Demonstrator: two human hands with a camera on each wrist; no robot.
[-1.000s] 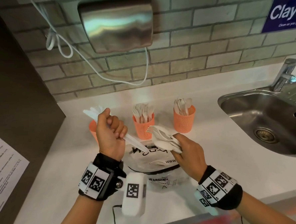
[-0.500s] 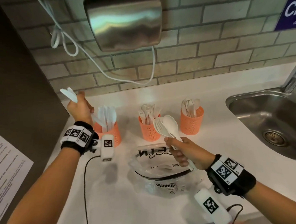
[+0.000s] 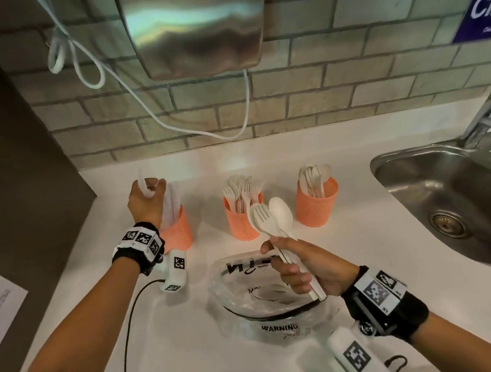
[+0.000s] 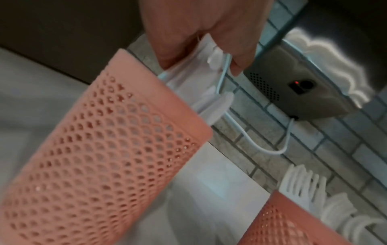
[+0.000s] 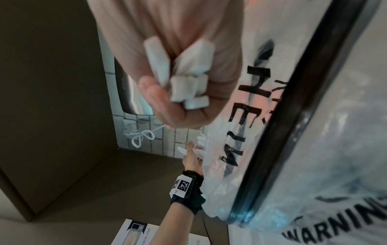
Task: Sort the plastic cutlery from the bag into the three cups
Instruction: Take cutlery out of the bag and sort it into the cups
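Observation:
Three orange mesh cups stand in a row on the white counter. The left cup (image 3: 176,233) (image 4: 100,149) holds white knives (image 4: 199,89), the middle cup (image 3: 242,223) forks (image 4: 303,184), the right cup (image 3: 317,207) spoons. My left hand (image 3: 149,188) is just above the left cup and pinches the top of a knife (image 3: 144,182) whose lower end is in the cup. My right hand (image 3: 283,258) grips a bundle of forks and spoons (image 3: 272,220) upright above the clear plastic bag (image 3: 269,308); the handle ends (image 5: 184,79) stick out of the fist.
A steel sink (image 3: 440,199) with a tap (image 3: 487,119) lies at the right. On the brick wall behind the cups hangs a metal hand dryer (image 3: 191,31) with a looped white cable (image 3: 87,66). A dark panel (image 3: 22,170) bounds the counter's left side.
My left hand carried the knives from above the bag out to the left cup and lowered them into it. My right hand tilted its bundle upright over the bag.

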